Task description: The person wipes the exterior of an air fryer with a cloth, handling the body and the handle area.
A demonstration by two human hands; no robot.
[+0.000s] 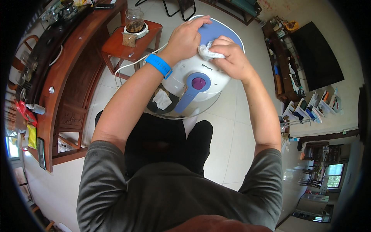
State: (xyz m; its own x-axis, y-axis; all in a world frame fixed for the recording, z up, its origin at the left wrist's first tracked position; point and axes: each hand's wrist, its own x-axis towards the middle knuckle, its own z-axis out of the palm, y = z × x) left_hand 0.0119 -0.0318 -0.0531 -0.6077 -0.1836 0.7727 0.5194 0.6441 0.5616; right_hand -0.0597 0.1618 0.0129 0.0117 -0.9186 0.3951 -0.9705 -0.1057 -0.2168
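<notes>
A white Philips air fryer (184, 68) with a blue-violet top (219, 30) stands before me on a round glass surface (203, 111). My left hand (185, 37) rests on the far left part of the top, fingers bent over it and its palm hidden. In my right hand (230, 59) a crumpled white tissue (207, 52) is pressed against the top's near edge. Below sit the fryer's purple knob (198, 83) and blue handle (185, 101). Another white tissue (162, 99) lies on a dark disc (171, 109), left of the handle.
A red-brown wooden stool (111, 47) at the left bears a glass jar (134, 24) on a white base and a bag of grains (129, 40). The white power cord (127, 66) runs beside it. Farther left is a long wooden table (62, 75); a TV (316, 56) stands right.
</notes>
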